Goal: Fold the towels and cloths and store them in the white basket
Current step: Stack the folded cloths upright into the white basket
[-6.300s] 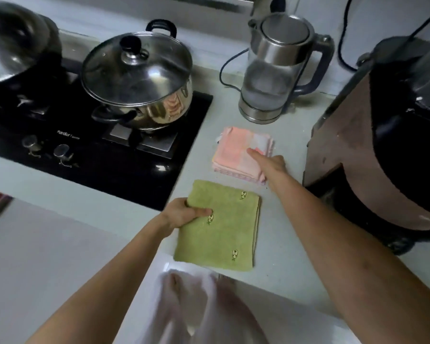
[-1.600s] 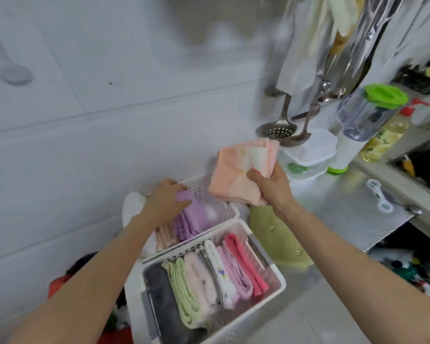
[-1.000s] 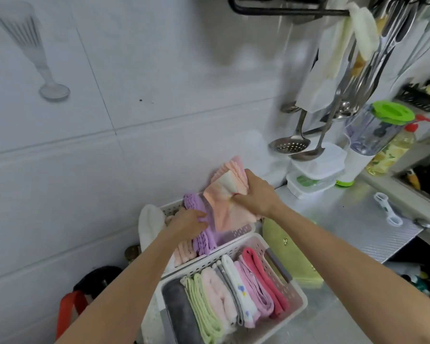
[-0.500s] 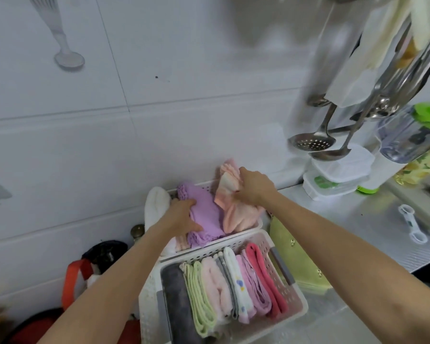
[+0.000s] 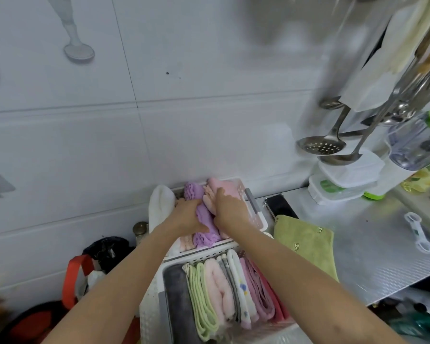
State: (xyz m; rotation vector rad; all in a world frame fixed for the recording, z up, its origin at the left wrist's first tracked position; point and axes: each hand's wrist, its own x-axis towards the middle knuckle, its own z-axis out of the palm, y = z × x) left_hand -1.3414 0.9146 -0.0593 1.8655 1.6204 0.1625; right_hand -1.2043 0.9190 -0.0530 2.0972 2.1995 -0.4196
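At the centre of the frame both hands worked inside the far white basket, which stood against the tiled wall. The right hand lay over the folded pink cloth, fingers bent down onto it, pressing it into the gap at the basket's right end; whether they pinched the fabric or only pushed could not be told. The left hand gripped the purple cloth beside it, holding that one aside to keep the slot open.

The likeliest trouble was the fold coming loose: pushed down against tightly packed neighbours, the pink cloth could bunch or unroll and sit proud of the rim. If the left hand let go early, the purple cloth might slump across the gap and get dragged down too. A hard push near the rim could also tip or slide the light basket toward the near basket in the lower centre, already full of upright cloths.

The green towel lay folded on the counter to the right, not yet stored, beside a phone.
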